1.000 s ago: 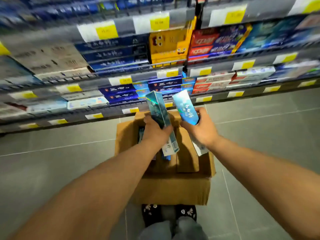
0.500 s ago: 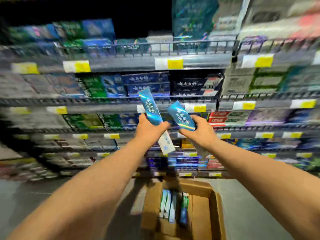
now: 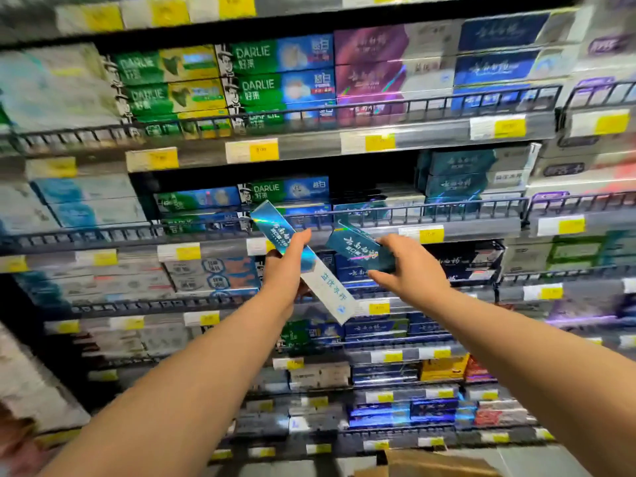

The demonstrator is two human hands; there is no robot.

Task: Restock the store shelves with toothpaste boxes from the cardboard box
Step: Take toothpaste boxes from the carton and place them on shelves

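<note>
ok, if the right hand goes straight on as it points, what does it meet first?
Probably the wire rail, hit by the teal box that the right hand holds; depth is unclear.

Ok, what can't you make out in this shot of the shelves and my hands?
Head view only.
1. cardboard box: cut off by the bottom edge; its contents are out of sight.
2. price tags: motion blur, numbers unreadable.
3. left hand: fingers mostly hidden behind the left toothpaste box it grips.
4. right hand: covers one end of the right toothpaste box.
5. far-left shelf boxes: too blurred to read a brand.
</note>
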